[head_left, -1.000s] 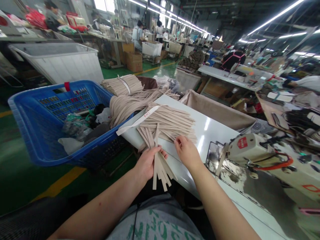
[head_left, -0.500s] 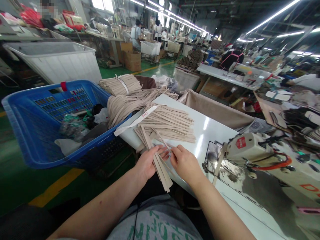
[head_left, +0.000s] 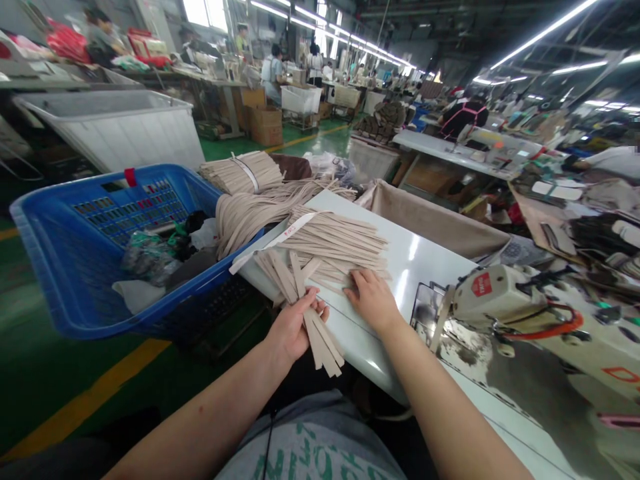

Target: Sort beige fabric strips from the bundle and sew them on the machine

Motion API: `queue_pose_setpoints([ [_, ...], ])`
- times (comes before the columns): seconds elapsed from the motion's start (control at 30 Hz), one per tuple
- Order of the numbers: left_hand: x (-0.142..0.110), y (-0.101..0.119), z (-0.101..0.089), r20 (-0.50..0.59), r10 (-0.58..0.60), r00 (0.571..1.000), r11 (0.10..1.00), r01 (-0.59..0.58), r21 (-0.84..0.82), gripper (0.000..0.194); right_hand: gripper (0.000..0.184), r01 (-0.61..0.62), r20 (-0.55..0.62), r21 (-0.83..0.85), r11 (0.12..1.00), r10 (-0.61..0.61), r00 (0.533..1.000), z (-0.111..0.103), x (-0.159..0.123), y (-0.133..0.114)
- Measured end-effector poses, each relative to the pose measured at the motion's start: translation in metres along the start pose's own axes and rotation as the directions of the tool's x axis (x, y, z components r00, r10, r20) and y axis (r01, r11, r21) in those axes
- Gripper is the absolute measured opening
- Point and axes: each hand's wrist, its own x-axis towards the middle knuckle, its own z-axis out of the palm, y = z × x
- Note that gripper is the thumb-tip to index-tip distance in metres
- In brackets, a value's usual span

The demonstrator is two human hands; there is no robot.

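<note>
Apparently, the left hand (head_left: 295, 323) holds the fanned strips (head_left: 323, 350) by their middle so that both ends stay free; its grip is closed around them. The right hand (head_left: 373, 300) is at the near edge of the strip pile (head_left: 340, 247), and I cannot tell if its grip has a strip. This pile lies on the worktop (head_left: 400, 233), between blue basket (head_left: 45, 233) and sewing machine (head_left: 500, 293), probably for easy reach.

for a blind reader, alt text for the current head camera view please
A left hand grips a bunch of beige strips while the right hand touches a pile of strips on a white table, between a blue basket and a sewing machine.
</note>
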Motion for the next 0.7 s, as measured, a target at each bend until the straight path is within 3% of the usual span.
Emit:
queue_pose_setpoints([
  [0.1, 0.001, 0.001, -0.002, -0.028, 0.001, 1.000, 1.000, -0.001, 0.002, 0.008, 0.015, 0.059, 0.056, -0.019, 0.998, -0.058, 0.997, -0.002, -0.010, -0.011],
  [0.33, -0.003, -0.003, -0.003, -0.074, -0.019, 0.997, 0.995, 0.026, 0.101, 0.006, 0.013, 0.094, 0.109, -0.135, 0.986, -0.079, 0.991, 0.001, -0.022, -0.023],
  [0.5, -0.005, -0.005, -0.003, -0.093, -0.007, 0.996, 0.990, 0.020, 0.138, 0.005, 0.016, -0.046, 0.150, -0.006, 0.999, 0.047, 0.988, -0.002, -0.018, -0.020],
  [0.7, -0.004, -0.006, -0.005, -0.093, -0.018, 0.996, 0.991, 0.030, 0.134, 0.005, 0.016, -0.093, 0.162, 0.088, 0.992, 0.078, 0.984, -0.014, -0.016, -0.022],
])
